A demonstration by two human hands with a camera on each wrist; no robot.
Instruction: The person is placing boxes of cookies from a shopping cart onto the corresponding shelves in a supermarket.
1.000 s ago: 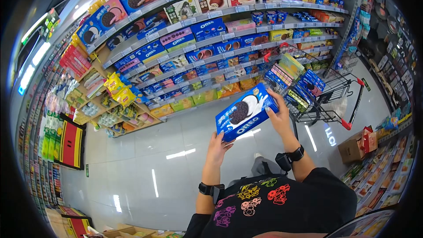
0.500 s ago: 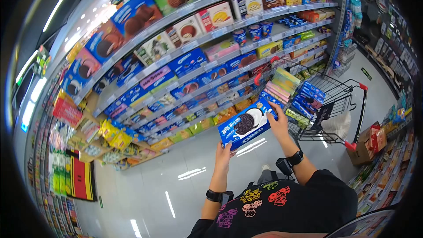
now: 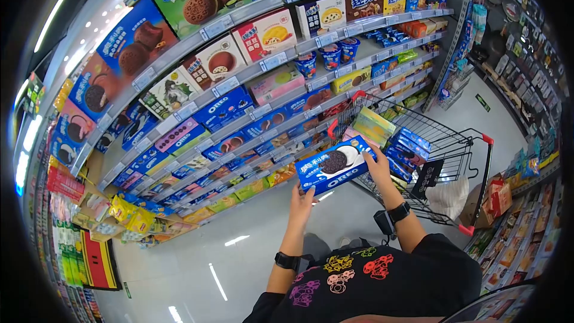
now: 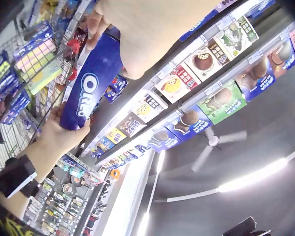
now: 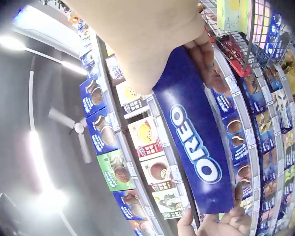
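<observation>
A blue Oreo cookie box (image 3: 333,164) is held out in front of the body, its picture side facing up. At the box's left end my left hand (image 3: 301,204) grips the near corner, thumb on top. My right hand (image 3: 380,170) grips the opposite end with the fingers behind it. In the left wrist view the box's lettered long side (image 4: 88,88) stretches between the two hands. The right wrist view shows the same blue side (image 5: 194,135), with the left hand's fingers (image 5: 226,223) curled round its far end.
A wire shopping cart (image 3: 445,125) with red-tipped handle stands at the right, holding several snack boxes (image 3: 373,125) and a white bag (image 3: 448,197). Long shelves (image 3: 257,72) of cookie boxes run across the front. A cardboard box (image 3: 478,212) sits on the floor beside the cart.
The view has turned and come nearer the shelves, which look larger. The cart now appears closer to the box. Both hands keep hold of the Oreo box, now tilted less.
</observation>
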